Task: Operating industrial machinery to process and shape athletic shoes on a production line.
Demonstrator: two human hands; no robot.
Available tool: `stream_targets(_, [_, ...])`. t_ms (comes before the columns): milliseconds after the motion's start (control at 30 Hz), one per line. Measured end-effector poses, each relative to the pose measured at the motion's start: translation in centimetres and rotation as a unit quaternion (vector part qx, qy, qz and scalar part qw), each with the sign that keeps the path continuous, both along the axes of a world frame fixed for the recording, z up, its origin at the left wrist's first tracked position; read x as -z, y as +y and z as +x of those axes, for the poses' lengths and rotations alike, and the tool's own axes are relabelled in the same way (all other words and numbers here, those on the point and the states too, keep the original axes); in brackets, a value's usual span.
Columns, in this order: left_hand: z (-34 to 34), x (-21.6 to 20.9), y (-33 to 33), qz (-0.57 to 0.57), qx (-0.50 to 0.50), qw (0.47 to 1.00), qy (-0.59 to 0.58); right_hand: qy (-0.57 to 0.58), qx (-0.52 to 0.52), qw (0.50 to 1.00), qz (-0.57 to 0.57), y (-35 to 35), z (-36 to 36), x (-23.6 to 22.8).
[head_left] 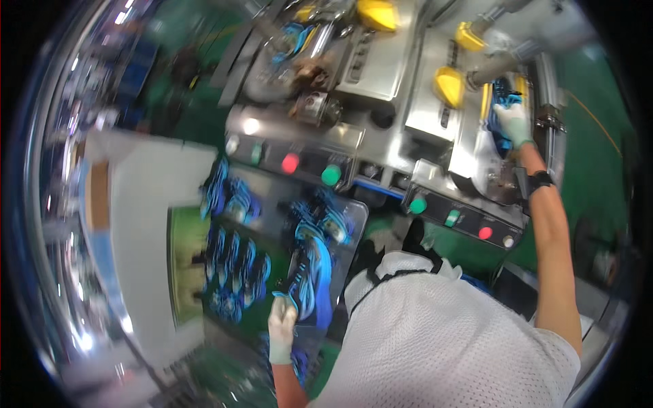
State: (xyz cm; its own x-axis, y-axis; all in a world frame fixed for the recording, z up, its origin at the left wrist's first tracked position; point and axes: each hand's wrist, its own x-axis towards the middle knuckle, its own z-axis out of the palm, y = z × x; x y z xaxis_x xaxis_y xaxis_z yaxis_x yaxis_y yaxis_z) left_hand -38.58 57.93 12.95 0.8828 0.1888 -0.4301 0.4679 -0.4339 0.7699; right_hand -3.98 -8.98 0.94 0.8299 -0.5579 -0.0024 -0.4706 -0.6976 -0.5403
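My left hand (282, 326), in a white glove, has its fingers curled on the end of a black and blue shoe upper (307, 282) beside the rack on the left. A bright blue band runs along that upper's right side. Far to the right, my right hand (513, 124), also gloved, reaches into the right machine station. Its fingers close on another black and blue shoe upper (501, 139), set between yellow parts. Motion blur softens the fingertips, and the glove covers part of this upper.
Metal machine housing (381, 61) with yellow pads (449, 86) stands ahead. Its front panels carry green buttons (331, 175) and red buttons (290, 162). Several shoe uppers (235, 265) hang or lie on the left rack. A white panel (146, 183) stands farther left.
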Motion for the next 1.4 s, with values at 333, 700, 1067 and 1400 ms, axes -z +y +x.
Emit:
stream_targets(333, [-6.2, 21.3, 3.1, 0.121, -0.344, 0.930, -0.042, -0.069, -0.095, 0.968, 0.223, -8.8, 2.0, 5.1])
stream_targets(700, [-5.5, 23.5, 9.6, -0.022, -0.033, 0.998, 0.052, -0.003, -0.337, 0.918, -0.209, 30.4, -18.6, 7.9])
stream_targets(1067, [-0.2, 27.5, 33.3, 0.369, 0.185, 0.891, 0.191, 0.083, -0.403, 0.899, -0.148, 36.1, -25.9, 4.4])
stream_targets(1400, [-1.4, 18.5, 28.8, 0.206, -0.033, 0.977, 0.045, 0.196, -0.403, 0.892, 0.054, 43.8, -30.0, 4.1])
